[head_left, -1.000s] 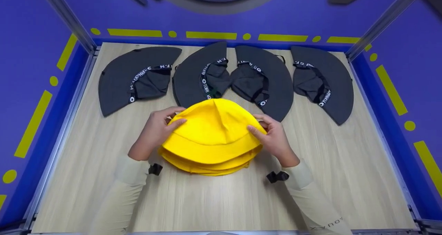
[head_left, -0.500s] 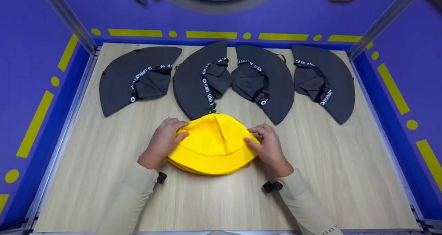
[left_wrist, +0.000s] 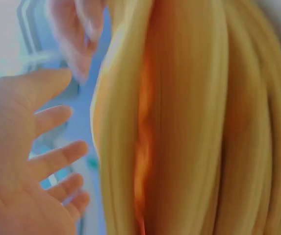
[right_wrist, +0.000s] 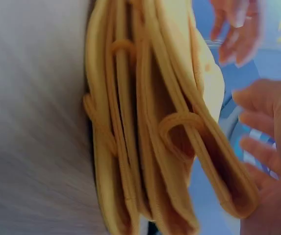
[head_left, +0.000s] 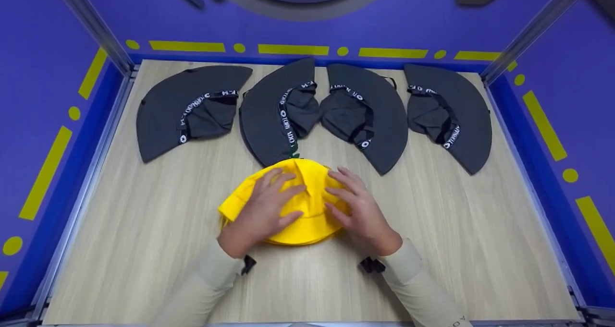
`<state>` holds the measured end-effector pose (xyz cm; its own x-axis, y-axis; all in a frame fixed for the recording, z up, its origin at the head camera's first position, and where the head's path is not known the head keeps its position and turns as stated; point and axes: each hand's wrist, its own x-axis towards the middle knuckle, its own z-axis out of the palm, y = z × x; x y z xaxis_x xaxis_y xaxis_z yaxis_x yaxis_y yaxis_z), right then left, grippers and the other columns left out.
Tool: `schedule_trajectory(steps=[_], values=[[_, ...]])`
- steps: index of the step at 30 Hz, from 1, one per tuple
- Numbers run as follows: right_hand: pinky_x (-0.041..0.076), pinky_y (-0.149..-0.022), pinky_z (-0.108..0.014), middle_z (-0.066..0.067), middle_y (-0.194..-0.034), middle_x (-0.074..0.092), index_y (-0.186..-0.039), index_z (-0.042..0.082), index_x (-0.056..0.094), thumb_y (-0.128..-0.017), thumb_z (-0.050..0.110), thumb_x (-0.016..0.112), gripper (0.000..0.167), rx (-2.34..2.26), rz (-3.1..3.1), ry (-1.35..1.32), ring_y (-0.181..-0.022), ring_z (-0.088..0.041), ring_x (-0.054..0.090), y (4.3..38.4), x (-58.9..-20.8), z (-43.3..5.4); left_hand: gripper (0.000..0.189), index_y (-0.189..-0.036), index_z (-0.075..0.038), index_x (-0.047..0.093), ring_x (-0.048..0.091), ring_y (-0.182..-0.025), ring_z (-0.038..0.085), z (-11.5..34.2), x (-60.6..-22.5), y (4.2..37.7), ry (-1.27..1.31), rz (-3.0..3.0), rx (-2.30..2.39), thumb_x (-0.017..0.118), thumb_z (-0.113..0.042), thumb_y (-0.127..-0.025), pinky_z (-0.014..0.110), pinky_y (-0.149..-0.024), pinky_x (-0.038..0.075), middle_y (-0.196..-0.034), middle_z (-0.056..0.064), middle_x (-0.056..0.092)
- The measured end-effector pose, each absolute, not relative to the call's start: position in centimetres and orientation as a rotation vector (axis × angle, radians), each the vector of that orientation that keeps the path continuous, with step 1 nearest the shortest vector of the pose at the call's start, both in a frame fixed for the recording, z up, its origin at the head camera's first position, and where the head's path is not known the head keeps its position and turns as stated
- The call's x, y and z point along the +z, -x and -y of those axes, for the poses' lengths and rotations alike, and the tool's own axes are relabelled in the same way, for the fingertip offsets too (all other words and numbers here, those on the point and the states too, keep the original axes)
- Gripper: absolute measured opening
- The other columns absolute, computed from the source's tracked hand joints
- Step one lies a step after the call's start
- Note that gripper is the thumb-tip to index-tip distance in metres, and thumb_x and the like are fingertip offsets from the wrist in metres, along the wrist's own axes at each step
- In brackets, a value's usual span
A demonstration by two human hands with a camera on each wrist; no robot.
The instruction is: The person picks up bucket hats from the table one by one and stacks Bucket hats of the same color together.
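Since the earlier frame, both hands have left the sides of the yellow hats (head_left: pixel 313 209) and come inward above them, and the top hat's left side now reaches further left. At far left on the bench (head_left: pixel 139 236), a dark grey hat (head_left: pixel 163 108) lies with its lettered band showing. Next comes the left hand (head_left: pixel 262 214), over the left part of the yellow hats; its grip is loose, fingers spread, with hold of nothing, and the left wrist view shows a gap between fingertips and cloth. Behind it lies a second dark hat (head_left: pixel 262 108), with a small green piece (head_left: pixel 294 154) between its near end and the yellow hats. The yellow hats sit stacked on the bench at centre, brims layered, cord loops showing in the right wrist view. The right hand (head_left: pixel 363 215) is at their right side, its grip also loose, fingers parted and holding nothing; whether it touches the cloth I cannot tell. Farther back, a third dark hat (head_left: pixel 384 111) meets the second, and a fourth dark hat (head_left: pixel 473 113) lies rightmost.
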<state>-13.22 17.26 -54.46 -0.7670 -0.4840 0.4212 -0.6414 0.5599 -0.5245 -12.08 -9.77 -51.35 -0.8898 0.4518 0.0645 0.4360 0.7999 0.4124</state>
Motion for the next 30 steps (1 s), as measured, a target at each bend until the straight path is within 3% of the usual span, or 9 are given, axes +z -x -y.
schedule_trajectory(steps=[5, 8, 13, 26, 30], values=[[0.045, -0.114, -0.045, -0.003, -0.155, 0.052, -0.135, 0.015, 0.068, -0.093, 0.031, 0.077, 0.046, 0.913, 2.693, -1.101, -0.15, -0.026, 0.041, 12.5, -54.6, -16.3, 0.068, -0.156, -0.037, 0.042, 0.015, -0.157, 0.045, 8.3, -53.0, 10.9, -0.652, -2.898, 0.383, 0.065, -0.056, -0.095, 0.07, -0.122, 0.018, -0.167, 0.008, 0.031], [0.04, -0.119, -0.046, -0.002, -0.162, 0.042, -0.146, 0.022, 0.059, -0.094, 0.042, 0.074, 0.058, 0.841, 2.885, -1.093, -0.155, -0.025, 0.033, 12.5, -55.2, -15.5, 0.071, -0.159, -0.04, 0.035, 0.01, -0.158, 0.045, 8.3, -54.3, 10.7, -0.573, -2.873, 0.374, 0.062, -0.058, -0.096, 0.072, -0.121, 0.015, -0.17, 0.007, 0.025], [0.032, -0.124, -0.051, 0.002, -0.168, 0.032, -0.152, 0.026, 0.051, -0.094, 0.045, 0.073, 0.065, 0.858, 3.064, -1.055, -0.158, -0.025, 0.023, 12.8, -55.8, -13.9, 0.069, -0.158, -0.038, 0.037, 0.008, -0.159, 0.044, 9.2, -55.4, 10.6, -0.544, -2.87, 0.409, 0.06, -0.059, -0.097, 0.071, -0.122, 0.012, -0.171, 0.005, 0.025], [0.026, -0.126, -0.052, -0.002, -0.168, 0.031, -0.151, 0.021, 0.052, -0.096, 0.043, 0.071, 0.062, 0.829, 3.113, -1.105, -0.158, -0.026, 0.025, 13.2, -55.6, -10.7, 0.066, -0.156, -0.036, 0.043, 0.007, -0.159, 0.042, 11.9, -55.1, 10.5, -0.489, -2.854, 0.46, 0.062, -0.057, -0.096, 0.07, -0.123, 0.008, -0.17, 0.003, 0.027], [0.025, -0.127, -0.051, 0.001, -0.169, 0.03, -0.151, 0.024, 0.052, -0.096, 0.044, 0.071, 0.062, 0.81, 3.146, -1.109, -0.158, -0.024, 0.024, 13.6, -55.6, -9.6, 0.069, -0.158, -0.035, 0.04, 0.006, -0.16, 0.041, 13.0, -55.1, 10.7, -0.468, -2.839, 0.492, 0.062, -0.057, -0.097, 0.07, -0.123, 0.006, -0.171, 0.003, 0.026]])
